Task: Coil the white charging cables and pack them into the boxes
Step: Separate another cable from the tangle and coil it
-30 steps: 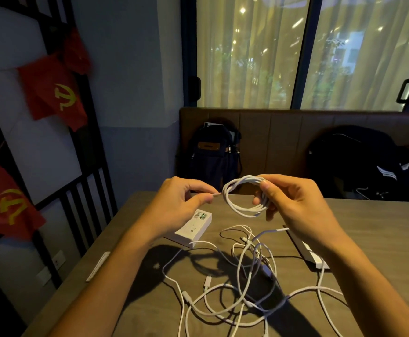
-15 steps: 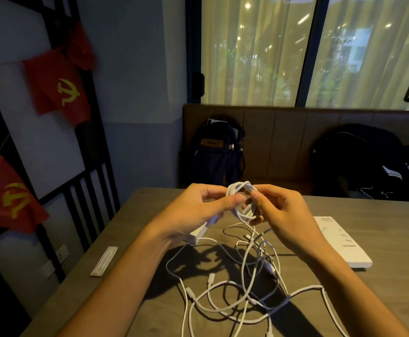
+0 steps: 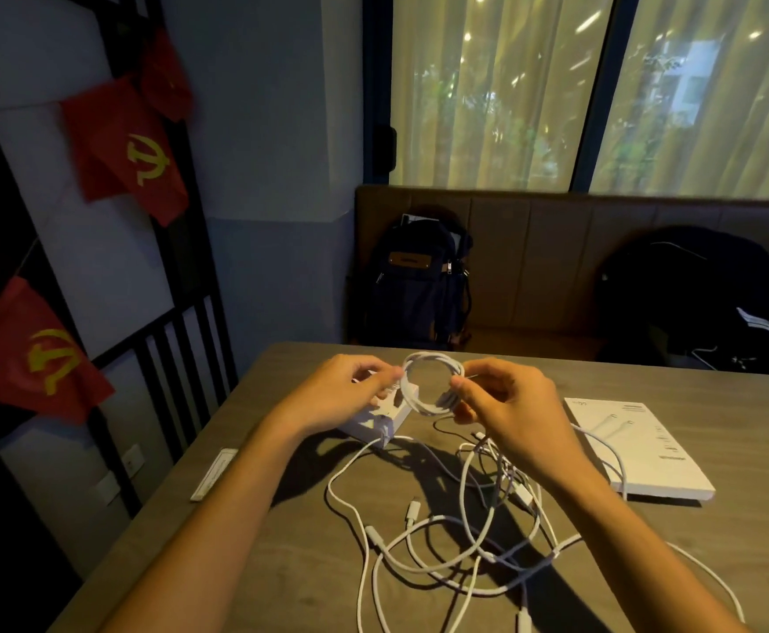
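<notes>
Where the frame's lower half lies, a brown tabletop (image 3: 693,386) carries everything. Tangle of loose white cables (image 3: 464,541), lower centre, spread flat. Flat white box (image 3: 647,459), right of centre, lying closed beside the tangle. Smaller white box (image 3: 375,424), centre left, partly hidden under the left hand (image 3: 341,390). Right hand (image 3: 510,404), centre. Coiled white cable (image 3: 430,381), held above the tabletop between both hands, fingers of each pinched on opposite sides of the loop.
</notes>
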### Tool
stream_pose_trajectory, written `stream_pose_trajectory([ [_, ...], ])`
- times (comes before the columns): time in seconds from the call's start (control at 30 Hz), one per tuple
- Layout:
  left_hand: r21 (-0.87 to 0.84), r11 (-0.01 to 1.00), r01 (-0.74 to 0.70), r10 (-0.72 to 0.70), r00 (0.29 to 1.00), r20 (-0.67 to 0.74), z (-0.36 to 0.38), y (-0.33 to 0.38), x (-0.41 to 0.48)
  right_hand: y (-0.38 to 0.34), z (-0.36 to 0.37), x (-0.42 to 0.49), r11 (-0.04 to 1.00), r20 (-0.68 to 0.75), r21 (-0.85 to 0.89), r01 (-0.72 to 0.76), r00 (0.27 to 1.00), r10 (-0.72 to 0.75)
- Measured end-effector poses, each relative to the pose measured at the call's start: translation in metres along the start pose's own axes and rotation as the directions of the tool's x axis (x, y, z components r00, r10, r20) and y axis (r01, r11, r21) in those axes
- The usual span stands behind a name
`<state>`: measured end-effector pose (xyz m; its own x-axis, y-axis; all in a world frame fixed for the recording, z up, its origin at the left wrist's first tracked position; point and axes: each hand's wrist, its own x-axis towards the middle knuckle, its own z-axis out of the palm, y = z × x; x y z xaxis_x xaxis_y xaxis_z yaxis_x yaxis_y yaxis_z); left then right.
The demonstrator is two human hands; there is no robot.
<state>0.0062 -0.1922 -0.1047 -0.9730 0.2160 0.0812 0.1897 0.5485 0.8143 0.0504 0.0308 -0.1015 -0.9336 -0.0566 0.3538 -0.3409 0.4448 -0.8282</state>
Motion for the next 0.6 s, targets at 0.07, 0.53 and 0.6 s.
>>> stream_pose_trajectory([
  [0.07, -0.033, 0.993, 0.112, -0.114, 0.992, -0.056, -0.008, -0.017, 0.005, -0.002, -0.002, 0.003, 1.000, -0.041, 0.013, 0.015, 0.999, -0.015],
  [0.53, 0.369, 0.844, 0.389, -0.367, 0.921, -0.131, 0.020, -0.055, 0.017, 0.003, 0.000, 0.007, 0.999, -0.042, -0.005, 0.038, 0.998, -0.039],
  [0.6, 0.297, 0.900, 0.320, -0.321, 0.946, -0.048, 0.012, -0.056, 0.017, 0.006, 0.000, 0.007, 0.999, -0.046, -0.010, 0.033, 0.998, -0.033],
])
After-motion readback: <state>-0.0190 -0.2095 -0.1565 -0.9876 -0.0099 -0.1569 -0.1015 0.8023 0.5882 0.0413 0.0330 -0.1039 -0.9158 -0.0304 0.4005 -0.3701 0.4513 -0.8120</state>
